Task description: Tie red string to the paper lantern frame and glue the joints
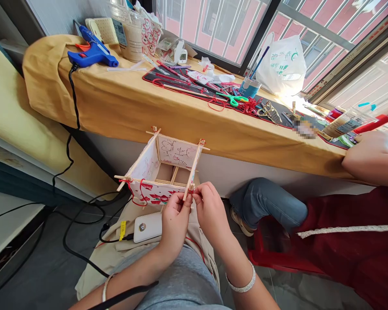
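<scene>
Grey cotton top [184, 280] is filling the bottom of the head view, beige cloth [92, 275] is lying across the lap, and a white power bank [148, 227] is resting on it, just below the wooden-stick paper lantern frame [163, 168]. Both hands are working at that frame's near corner, pinching it at the joint between crossed sticks. Left hand [174, 224] is clamping the upright stick, fingertips together. Right hand [211, 213] is closed beside it, fingertips together on the same corner; cannot tell whether they are gripping stick or red thread. Frame is being held upright, with red cord [140, 191] hanging from one corner.

Beyond the frame, a mustard cloth-covered counter [148, 105] is carrying a blue hot glue gun [93, 52], green-handled scissors [233, 99] and tangled red cord [245, 105]. Right of the frame, a co-worker's hand [368, 157] is resting on the counter edge, a dark red garment [349, 254] is sitting on a red stool [271, 254], and a denim-clad knee [268, 204] is bending.
</scene>
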The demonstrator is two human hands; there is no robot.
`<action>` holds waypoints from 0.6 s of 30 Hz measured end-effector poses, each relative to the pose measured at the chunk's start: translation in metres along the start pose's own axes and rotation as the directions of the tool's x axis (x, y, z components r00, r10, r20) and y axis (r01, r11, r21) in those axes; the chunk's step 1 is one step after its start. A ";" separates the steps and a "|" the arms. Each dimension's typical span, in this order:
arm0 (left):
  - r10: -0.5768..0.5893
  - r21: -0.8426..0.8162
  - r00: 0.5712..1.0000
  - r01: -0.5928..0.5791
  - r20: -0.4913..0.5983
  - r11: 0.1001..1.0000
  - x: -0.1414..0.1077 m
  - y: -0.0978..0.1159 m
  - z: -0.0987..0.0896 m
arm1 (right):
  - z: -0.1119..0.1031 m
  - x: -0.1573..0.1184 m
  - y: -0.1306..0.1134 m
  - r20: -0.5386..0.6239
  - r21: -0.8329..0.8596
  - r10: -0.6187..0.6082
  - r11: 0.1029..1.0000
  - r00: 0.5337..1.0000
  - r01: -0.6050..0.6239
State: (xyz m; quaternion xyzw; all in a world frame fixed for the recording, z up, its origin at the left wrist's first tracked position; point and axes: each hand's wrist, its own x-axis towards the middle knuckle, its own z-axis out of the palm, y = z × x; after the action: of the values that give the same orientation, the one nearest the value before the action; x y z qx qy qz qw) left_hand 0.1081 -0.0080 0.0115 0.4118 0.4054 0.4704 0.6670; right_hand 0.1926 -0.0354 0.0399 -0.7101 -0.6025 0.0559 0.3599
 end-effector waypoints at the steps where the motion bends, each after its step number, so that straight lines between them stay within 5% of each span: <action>1: -0.003 -0.003 1.000 0.003 0.008 1.000 -0.001 0.000 0.000 | 0.000 0.000 0.001 -0.013 0.017 0.007 1.000 1.000 -0.007; 18: -0.143 -0.077 0.981 0.153 0.129 0.985 -0.004 0.006 0.000 | 0.004 -0.006 0.010 -0.104 0.181 -0.062 0.980 0.993 0.080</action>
State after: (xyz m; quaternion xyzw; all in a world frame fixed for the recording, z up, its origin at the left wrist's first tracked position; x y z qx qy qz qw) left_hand 0.1056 -0.0103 0.0176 0.3795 0.3722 0.4103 0.7410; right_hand 0.1974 -0.0397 0.0288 -0.6537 -0.6013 0.0641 0.4550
